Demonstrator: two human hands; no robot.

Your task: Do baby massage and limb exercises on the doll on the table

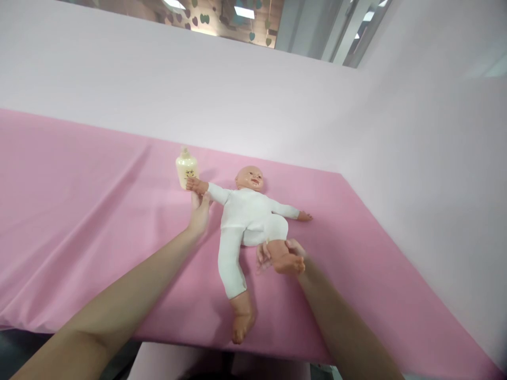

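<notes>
A baby doll with a white cloth body lies face up, its head away from me. My left hand is closed around the doll's arm on the left, near its wrist, with that arm stretched outward. Around the lower leg on the right is my right hand, its fingers wrapped from beneath; that leg is bent and raised. The doll's other leg lies straight toward me. Just behind the doll's left-side hand stands a cream pump bottle with a drawn face, partly covered by that hand.
A pink sheet covers the table, with long creases at the left. White walls rise behind and at the right. Above the back wall is a glass opening with hanging heart shapes beyond. The table's front edge runs close to my body.
</notes>
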